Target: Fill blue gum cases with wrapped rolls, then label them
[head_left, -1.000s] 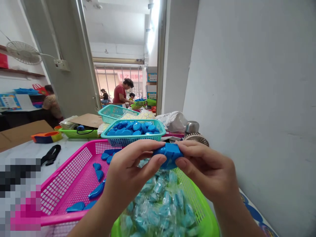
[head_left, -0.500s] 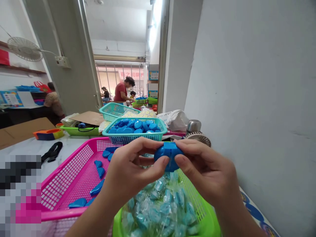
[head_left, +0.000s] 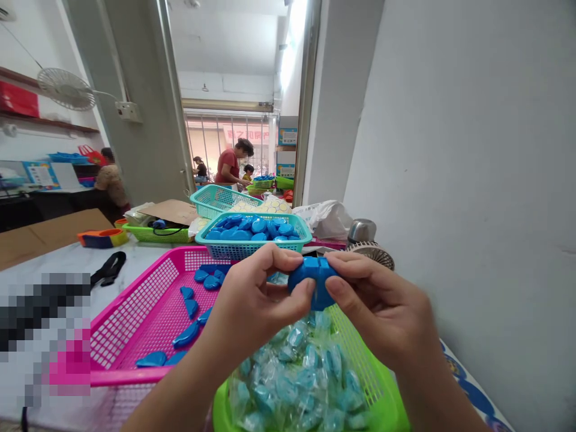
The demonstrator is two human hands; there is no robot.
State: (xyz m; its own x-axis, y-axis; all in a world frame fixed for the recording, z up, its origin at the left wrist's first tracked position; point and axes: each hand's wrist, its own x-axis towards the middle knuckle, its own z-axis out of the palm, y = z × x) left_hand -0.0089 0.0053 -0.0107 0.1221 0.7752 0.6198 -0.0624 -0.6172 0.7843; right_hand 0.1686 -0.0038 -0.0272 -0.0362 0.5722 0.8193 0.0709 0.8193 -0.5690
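Note:
A rounded blue plastic case (head_left: 320, 289) is held up between both hands, with a split running down its middle. My left hand (head_left: 261, 288) pinches its left side between thumb and fingers. On the opposite side, my right hand (head_left: 382, 300) grips it the same way, thumb in front and fingers on top. The fingers hide parts of the case. Below the hands stands a green basket (head_left: 390, 393) of light-blue pieces in clear wrappers (head_left: 288, 384). At left, a pink basket (head_left: 130, 377) holds several loose blue plastic pieces (head_left: 186, 335).
A turquoise basket (head_left: 254, 247) full of blue plastic pieces stands behind the hands, with another turquoise basket (head_left: 211, 201) beyond. A small fan (head_left: 373, 255) and a metal container (head_left: 362, 231) are at right, near the wall (head_left: 472, 150). Other people work in the background.
The camera view has turned slightly left, so the surroundings sit further right. Both hands still hold the blue case, whose split now shows as a gap at the top edge.

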